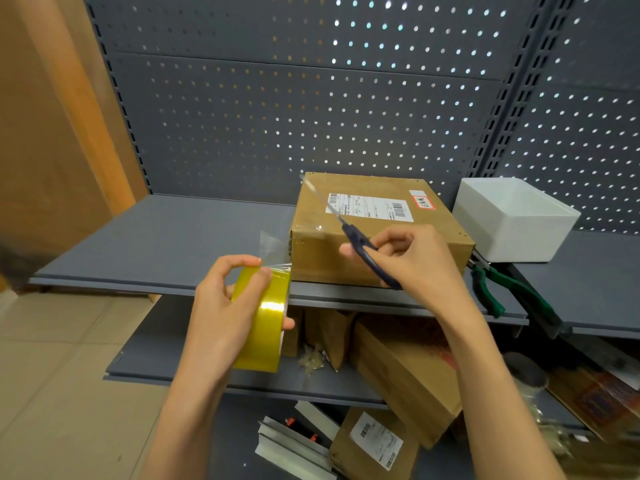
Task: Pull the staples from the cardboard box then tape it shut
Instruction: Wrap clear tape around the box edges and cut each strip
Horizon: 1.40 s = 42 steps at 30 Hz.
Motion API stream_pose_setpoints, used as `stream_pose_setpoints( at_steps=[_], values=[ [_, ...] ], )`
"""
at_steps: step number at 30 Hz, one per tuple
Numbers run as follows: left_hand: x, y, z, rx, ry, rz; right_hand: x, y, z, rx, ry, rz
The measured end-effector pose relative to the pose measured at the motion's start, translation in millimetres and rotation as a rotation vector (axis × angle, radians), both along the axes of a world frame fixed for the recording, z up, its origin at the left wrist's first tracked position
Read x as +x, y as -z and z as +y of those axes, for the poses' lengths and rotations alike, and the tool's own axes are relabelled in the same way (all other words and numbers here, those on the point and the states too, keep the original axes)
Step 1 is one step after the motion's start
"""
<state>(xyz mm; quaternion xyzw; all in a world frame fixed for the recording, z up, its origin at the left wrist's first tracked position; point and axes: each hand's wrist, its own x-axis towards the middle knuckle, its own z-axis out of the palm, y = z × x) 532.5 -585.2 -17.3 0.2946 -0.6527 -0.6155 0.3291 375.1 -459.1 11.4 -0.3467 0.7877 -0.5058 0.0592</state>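
Note:
A brown cardboard box (377,244) with a white shipping label lies flaps closed on the grey shelf (166,244). My left hand (221,313) grips a yellowish roll of clear tape (263,320) just left of the box's front corner. A strip of tape (273,247) runs from the roll to the box's left side. Over the box's front edge, my right hand (412,258) holds dark-handled scissors (356,240), blades pointing up and left across the top of the box.
Green-handled pliers (491,289) lie on the shelf right of the box, beside a white foam container (512,220). Lower shelves hold more cardboard boxes (405,375), plastic scraps and metal strips. A pegboard wall stands behind; a brown panel rises at left.

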Motion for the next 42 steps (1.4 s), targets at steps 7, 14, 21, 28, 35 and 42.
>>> stream_pose_setpoints(
  at_steps=[7,14,21,28,35,42],
  values=[
    [-10,-5,-41,-0.542,-0.089,-0.079,-18,-3,10,-0.072,0.140,0.120],
    [-43,-10,-87,-1.087,-0.116,-0.463,-28,-1,25,-0.113,0.312,0.169],
    [-69,17,-114,-1.274,0.015,-0.622,-41,4,50,-0.072,0.532,0.265],
    [-81,28,-118,-1.281,-0.015,-0.657,-53,17,86,0.136,0.788,0.391],
    [-83,35,-115,-1.248,-0.034,-0.661,-60,41,101,0.327,0.839,0.276],
    [-82,38,-115,-1.209,-0.029,-0.638,-65,52,98,0.446,0.828,0.221]
  ],
)
